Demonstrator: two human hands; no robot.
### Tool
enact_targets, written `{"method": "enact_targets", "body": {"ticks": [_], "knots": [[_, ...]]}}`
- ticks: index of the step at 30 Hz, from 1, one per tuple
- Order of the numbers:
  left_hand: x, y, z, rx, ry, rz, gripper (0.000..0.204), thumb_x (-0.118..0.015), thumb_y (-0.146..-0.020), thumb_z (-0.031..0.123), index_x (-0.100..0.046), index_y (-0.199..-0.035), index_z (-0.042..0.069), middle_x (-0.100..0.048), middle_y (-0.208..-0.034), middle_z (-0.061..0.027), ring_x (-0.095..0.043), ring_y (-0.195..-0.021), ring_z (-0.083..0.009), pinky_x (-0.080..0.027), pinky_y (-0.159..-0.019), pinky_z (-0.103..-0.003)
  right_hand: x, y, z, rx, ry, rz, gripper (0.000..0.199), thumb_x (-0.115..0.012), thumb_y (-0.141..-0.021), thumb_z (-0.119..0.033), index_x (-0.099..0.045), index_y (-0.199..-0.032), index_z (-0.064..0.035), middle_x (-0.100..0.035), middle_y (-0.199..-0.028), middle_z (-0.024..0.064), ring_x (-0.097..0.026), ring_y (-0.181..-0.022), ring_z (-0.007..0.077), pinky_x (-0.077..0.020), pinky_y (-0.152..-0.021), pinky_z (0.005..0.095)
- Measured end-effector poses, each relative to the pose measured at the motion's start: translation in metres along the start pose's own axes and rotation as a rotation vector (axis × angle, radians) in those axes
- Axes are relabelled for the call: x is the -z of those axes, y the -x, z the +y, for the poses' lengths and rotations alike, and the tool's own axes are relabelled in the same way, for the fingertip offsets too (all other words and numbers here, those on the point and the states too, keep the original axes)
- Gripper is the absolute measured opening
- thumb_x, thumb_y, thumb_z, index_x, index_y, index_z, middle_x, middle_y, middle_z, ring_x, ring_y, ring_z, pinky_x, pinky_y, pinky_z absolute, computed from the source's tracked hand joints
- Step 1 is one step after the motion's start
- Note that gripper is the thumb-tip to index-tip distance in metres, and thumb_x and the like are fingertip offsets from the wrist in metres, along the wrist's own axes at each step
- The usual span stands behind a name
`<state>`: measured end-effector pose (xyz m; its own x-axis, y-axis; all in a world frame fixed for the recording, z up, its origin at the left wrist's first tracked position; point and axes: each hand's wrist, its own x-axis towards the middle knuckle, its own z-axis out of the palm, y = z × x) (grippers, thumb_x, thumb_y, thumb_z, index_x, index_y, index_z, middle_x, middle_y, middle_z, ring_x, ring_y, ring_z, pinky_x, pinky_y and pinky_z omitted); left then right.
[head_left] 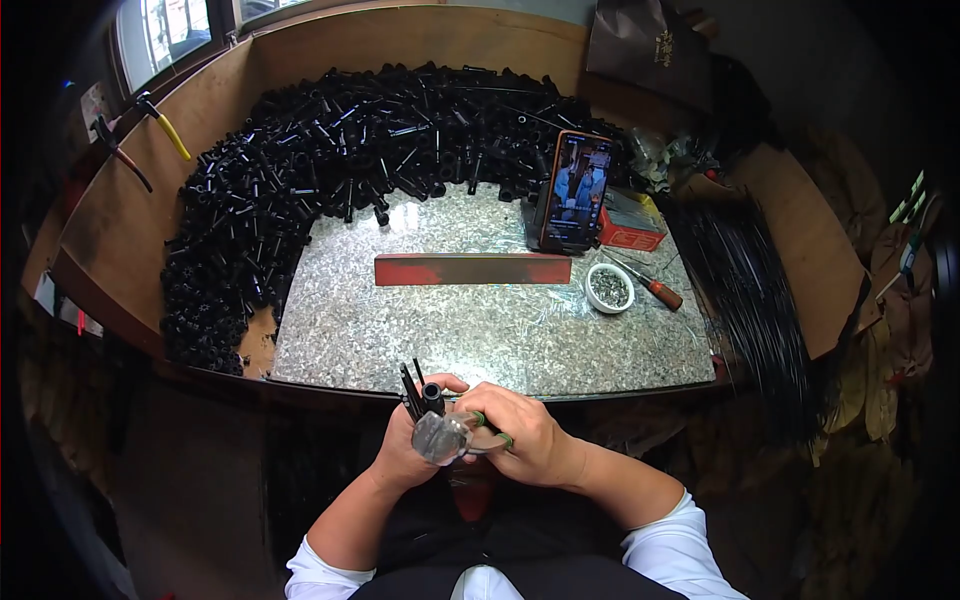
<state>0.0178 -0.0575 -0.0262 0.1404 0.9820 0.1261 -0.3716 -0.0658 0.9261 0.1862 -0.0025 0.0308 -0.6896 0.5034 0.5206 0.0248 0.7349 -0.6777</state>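
Close to my body, just off the near edge of the stone slab, both hands work together. My left hand (400,453) is closed around a black plastic part (432,395) with a round hollow end pointing up and thin black rods beside it. My right hand (527,432) wraps round the green-edged handles of a pair of pliers. The broad grey metal head of the pliers (438,438) lies against the black part, in front of my left fingers. Where the jaws meet the part is hidden.
A red and grey bar (472,269) lies on the speckled slab (370,340). Beyond are a propped phone (578,190), white bowl of small metal pieces (610,290), screwdriver (664,294) and red box (632,236). Black parts (330,130) pile behind; black strips (750,290) lie right.
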Motion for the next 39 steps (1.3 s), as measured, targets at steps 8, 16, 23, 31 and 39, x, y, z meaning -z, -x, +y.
{"method": "enact_targets", "body": {"ticks": [8,16,23,31,39], "knots": [[0.001,-0.001,-0.002,-0.016,-0.058,0.035,0.060,-0.083,-0.070,0.013,-0.050,-0.118,0.002,-0.061,-0.099,-0.0011,-0.057,-0.090,-0.0076,-0.047,-0.080,-0.025,-0.001,-0.001,0.002,0.002,0.015,0.009,0.023,-0.064,-0.076,0.003,-0.055,-0.097,0.0006,-0.059,-0.087,0.0133,-0.061,-0.076,0.0295,-0.0501,-0.067,0.0348],[0.000,-0.002,0.001,-0.123,-0.025,-0.006,0.059,-0.082,-0.069,0.008,-0.048,-0.116,-0.003,-0.065,-0.082,-0.0018,-0.060,-0.079,-0.0056,-0.047,-0.072,-0.022,-0.004,-0.003,0.000,0.039,0.029,-0.023,0.018,-0.065,-0.079,0.002,-0.055,-0.094,-0.0006,-0.059,-0.085,0.0121,-0.060,-0.075,0.0283,-0.0497,-0.065,0.0344],[0.002,-0.001,0.003,-0.087,0.079,-0.030,0.064,-0.083,-0.068,0.010,-0.046,-0.119,-0.004,-0.065,-0.085,-0.0032,-0.060,-0.076,-0.0071,-0.047,-0.071,-0.022,-0.013,-0.003,0.003,0.046,0.083,0.059,0.027,-0.068,-0.070,0.003,-0.055,-0.093,-0.0022,-0.059,-0.083,0.0109,-0.061,-0.071,0.0281,-0.0493,-0.062,0.0348],[0.006,-0.003,0.002,-0.118,0.098,0.096,0.083,-0.090,-0.056,0.023,-0.045,-0.122,0.002,-0.063,-0.090,-0.0002,-0.058,-0.090,-0.0084,-0.047,-0.078,-0.024,-0.020,-0.015,0.002,-0.122,0.026,0.085,0.024,-0.074,-0.076,-0.011,-0.054,-0.087,-0.0024,-0.056,-0.074,0.0118,-0.058,-0.064,0.0285,-0.0462,-0.058,0.0341],[0.025,-0.003,0.011,-0.099,0.145,0.026,0.074,-0.087,-0.065,0.025,-0.047,-0.121,-0.002,-0.045,-0.057,0.0072,-0.042,-0.051,-0.0004,-0.031,-0.049,-0.017,0.038,-0.003,-0.023,-0.539,0.019,-0.193,0.042,-0.073,-0.078,-0.010,-0.052,-0.114,-0.0020,-0.052,-0.071,0.0032,-0.052,-0.063,0.0129,-0.0435,-0.060,0.0290]]}}
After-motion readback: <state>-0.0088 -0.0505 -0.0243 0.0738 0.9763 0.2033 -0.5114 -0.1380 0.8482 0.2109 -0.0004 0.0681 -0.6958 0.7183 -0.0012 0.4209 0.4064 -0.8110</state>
